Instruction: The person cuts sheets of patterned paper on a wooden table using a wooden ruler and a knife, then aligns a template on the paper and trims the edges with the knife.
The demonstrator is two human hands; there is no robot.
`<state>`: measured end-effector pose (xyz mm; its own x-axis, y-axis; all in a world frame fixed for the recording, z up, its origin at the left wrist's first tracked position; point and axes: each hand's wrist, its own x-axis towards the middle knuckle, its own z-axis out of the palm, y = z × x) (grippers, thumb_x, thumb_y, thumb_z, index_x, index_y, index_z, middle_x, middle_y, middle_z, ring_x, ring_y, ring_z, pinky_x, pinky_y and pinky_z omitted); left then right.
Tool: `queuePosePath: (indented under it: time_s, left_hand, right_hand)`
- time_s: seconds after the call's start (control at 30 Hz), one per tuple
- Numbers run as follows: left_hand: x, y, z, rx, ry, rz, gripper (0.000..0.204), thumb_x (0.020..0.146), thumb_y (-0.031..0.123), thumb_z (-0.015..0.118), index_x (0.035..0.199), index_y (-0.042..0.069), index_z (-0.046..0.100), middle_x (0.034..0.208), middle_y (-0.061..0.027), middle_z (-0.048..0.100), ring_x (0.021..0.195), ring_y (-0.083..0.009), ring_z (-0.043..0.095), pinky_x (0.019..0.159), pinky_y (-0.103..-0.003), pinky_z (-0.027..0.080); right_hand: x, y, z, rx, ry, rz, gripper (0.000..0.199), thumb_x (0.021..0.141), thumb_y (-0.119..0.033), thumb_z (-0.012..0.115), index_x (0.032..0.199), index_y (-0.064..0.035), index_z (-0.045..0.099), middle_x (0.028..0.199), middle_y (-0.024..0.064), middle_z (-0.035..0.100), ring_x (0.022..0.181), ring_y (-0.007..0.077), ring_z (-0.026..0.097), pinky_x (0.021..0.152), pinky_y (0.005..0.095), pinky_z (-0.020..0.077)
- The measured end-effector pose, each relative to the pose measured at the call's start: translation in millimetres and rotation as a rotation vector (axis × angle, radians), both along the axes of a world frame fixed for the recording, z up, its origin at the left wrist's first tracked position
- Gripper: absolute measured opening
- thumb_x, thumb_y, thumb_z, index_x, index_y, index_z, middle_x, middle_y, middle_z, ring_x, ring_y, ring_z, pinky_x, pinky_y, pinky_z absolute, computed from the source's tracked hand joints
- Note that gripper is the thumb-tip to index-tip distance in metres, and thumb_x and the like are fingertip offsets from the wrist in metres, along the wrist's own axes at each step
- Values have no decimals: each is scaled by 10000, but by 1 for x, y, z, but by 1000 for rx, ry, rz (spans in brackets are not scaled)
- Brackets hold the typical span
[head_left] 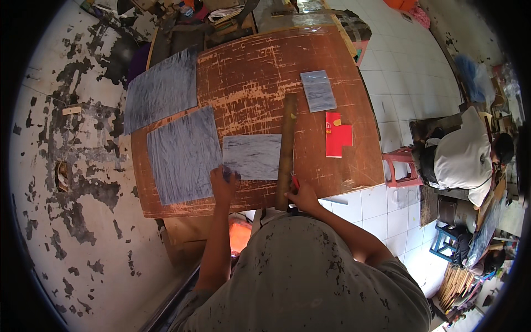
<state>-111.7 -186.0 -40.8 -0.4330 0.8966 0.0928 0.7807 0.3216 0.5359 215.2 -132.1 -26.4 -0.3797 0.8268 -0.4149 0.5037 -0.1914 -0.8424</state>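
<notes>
A grey marbled sheet lies on the worn brown board in front of me. At its near left corner is my left hand, fingers closed on the edge. Along the sheet's right side runs a long brown straight bar, which reaches to the board's near edge. My right hand is closed round a small red-handled cutter, beside the bar's near end. The cutter's tip is too small to make out clearly. Left of the sheet lies a larger grey marbled sheet.
Another large grey sheet lies at the far left of the board. A small grey piece and a red cut paper are on the right. A person sits beyond a red stool. Clutter fills the far side.
</notes>
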Motion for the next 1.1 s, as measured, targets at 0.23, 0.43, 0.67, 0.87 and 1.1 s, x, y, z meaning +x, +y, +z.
queuePosePath:
  time_s: [0.23, 0.43, 0.67, 0.87, 1.1]
  left_hand:
    - [-6, 6, -11, -14, 23, 91, 607, 904, 260, 803, 1376, -54, 585, 1172, -226, 606, 1051, -378, 638, 901, -494, 518]
    - [10, 28, 11, -423, -326, 31, 616, 860, 212, 826, 1374, -34, 592, 1060, -206, 716, 920, -356, 695, 836, -460, 550]
    - [58, 2, -13, -123, -296, 159, 637, 843, 176, 831, 1406, 14, 583, 953, -147, 672, 882, -289, 679, 790, -430, 544]
    - [70, -6, -14, -128, -234, 128, 700, 901, 189, 808, 1510, 27, 505, 1160, -199, 562, 1025, -337, 627, 884, -428, 539]
    - [67, 5, -2, -65, -287, 55, 650, 944, 182, 773, 1522, 29, 516, 1200, -187, 550, 1066, -336, 620, 935, -434, 523]
  right_hand:
    - [3, 8, 17, -5, 29, 50, 585, 842, -202, 780, 1359, -13, 583, 1080, 203, 694, 1007, 390, 702, 885, 468, 557]
    - [26, 27, 6, 84, 57, 85, 663, 853, -188, 753, 1458, 5, 560, 1199, 240, 683, 1113, 391, 683, 990, 442, 531]
    - [54, 43, -1, 22, 116, 70, 681, 860, -144, 791, 1478, 20, 555, 1247, 188, 702, 1141, 262, 669, 1007, 379, 518]
    - [47, 47, -9, 100, 102, 139, 651, 876, -121, 783, 1470, 26, 559, 1328, 209, 690, 1232, 284, 658, 1078, 390, 498]
    - [11, 44, -17, 147, 199, 158, 629, 910, -169, 780, 1486, -39, 564, 1286, 228, 703, 1205, 353, 675, 1051, 423, 512]
